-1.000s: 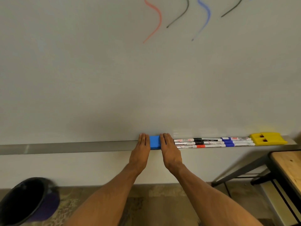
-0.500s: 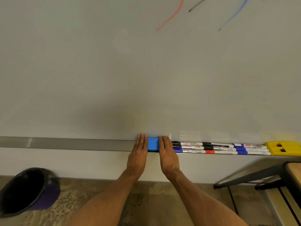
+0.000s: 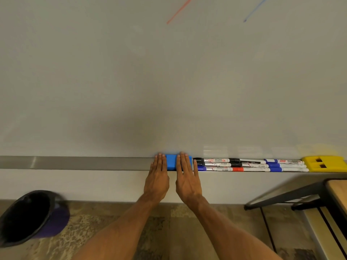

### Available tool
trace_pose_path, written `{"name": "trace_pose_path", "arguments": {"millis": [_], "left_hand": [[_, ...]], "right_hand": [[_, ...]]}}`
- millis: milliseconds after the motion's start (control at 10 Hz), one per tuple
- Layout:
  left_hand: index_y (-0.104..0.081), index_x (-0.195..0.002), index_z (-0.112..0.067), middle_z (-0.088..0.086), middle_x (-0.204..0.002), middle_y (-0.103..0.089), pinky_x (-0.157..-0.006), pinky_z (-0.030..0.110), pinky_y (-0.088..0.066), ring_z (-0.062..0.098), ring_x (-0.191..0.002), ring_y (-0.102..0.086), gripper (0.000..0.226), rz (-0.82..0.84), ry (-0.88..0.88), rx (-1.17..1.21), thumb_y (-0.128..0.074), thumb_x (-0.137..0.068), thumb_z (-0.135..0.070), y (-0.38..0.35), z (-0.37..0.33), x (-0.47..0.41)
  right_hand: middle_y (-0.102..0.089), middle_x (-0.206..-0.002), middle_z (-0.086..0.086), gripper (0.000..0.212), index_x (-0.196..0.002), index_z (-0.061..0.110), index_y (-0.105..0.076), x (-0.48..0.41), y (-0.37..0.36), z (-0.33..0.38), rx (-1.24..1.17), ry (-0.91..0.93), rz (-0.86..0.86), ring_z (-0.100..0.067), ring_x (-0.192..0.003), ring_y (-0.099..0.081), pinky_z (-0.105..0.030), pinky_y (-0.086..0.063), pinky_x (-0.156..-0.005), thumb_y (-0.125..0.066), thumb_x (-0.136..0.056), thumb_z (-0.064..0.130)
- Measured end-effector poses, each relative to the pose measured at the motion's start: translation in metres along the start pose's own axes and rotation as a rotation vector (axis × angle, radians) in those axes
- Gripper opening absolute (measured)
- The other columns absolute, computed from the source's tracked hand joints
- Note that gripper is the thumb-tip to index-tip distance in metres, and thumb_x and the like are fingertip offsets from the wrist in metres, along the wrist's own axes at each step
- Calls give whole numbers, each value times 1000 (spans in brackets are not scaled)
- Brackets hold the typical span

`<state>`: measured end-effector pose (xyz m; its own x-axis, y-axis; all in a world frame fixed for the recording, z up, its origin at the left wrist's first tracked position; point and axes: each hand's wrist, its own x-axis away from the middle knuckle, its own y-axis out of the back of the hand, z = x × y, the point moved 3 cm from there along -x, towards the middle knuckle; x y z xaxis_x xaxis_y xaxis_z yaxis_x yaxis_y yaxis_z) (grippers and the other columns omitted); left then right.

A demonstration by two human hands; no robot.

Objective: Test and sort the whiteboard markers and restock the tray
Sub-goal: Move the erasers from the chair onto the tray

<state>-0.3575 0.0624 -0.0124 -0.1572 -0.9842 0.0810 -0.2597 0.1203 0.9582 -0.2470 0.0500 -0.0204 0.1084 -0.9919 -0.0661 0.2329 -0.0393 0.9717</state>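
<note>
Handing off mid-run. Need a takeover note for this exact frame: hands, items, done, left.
Left hand: open, straight fingers at the left end of the blue eraser.
Right hand: open, fingers flat over the eraser's right part.
Markers: in rows in the tray, between the blue eraser and the yellow eraser.
Bin: on the floor at left, contents not visible.
Done: test strokes on the board; tray looks restocked.
Left: probably square up the blue eraser; strokes not wiped.
</note>
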Motion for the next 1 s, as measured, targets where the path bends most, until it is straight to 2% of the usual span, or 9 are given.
{"name": "trace_pose_path", "arguments": {"millis": [100, 200, 300, 600, 800, 900, 1000], "left_hand": [[25, -140, -9, 6, -155, 24, -119, 31, 5, 16, -140, 23, 69, 39, 10, -16, -32, -101, -13, 1, -1, 3], [19, -146, -6, 8, -156, 22, -120, 32, 3, 18, -143, 20, 68, 60, 13, -25, -32, -102, -15, 1, -5, 4], [18, -147, -5, 8, -157, 21, -120, 32, -2, 19, -145, 17, 67, 81, 31, -24, -31, -102, -16, 1, -12, 6], [19, -147, -5, 11, -156, 22, -120, 34, 3, 22, -145, 18, 69, 120, 52, -49, -33, -102, -17, -2, -23, 4], [13, -149, -7, 10, -159, 15, -117, 36, 8, 22, -146, 12, 68, 106, 46, -98, -33, -103, -26, 3, -26, 5], [8, -151, -9, 8, -160, 7, -116, 38, 7, 21, -147, 6, 65, 39, -33, -149, -29, -104, -34, 15, -35, 4], [5, -151, -10, 8, -160, 3, -117, 39, 6, 21, -147, 3, 66, 7, -110, -158, -29, -103, -39, 22, -40, 2]], "right_hand": [[-41, -145, -16, 91, -138, 3, -42, 5, -7, 6, 61, 52, 21, -30, -134, -38, -45, -7, -113, -82, -58, 16], [-44, -142, -18, 90, -135, 1, -46, 6, -9, 4, 48, 43, -16, -30, -132, -42, -44, -17, -116, -83, -54, 15], [-48, -140, -17, 89, -132, 0, -49, 7, -8, -1, 40, 51, -51, -29, -128, -47, -40, -36, -105, -85, -52, 15], [-44, -142, -17, 93, -134, 0, -47, 11, -5, -12, 7, 68, -40, -28, -128, -47, -38, -33, -103, -85, -51, 12], [-50, -138, -15, 88, -135, 2, -45, 15, 2, -19, -4, 76, -48, -27, -126, -50, -38, -34, -101, -85, -59, 25], [-54, -133, -16, 80, -130, 1, -51, 12, 12, -32, 27, 37, -148, -28, -121, -55, -39, -37, -99, -86, -61, 21], [-42, -142, -17, 72, -135, -1, -44, 15, 22, -40, 14, 1, -176, -30, -129, -47, -40, -29, -105, -77, -74, 19]]}}
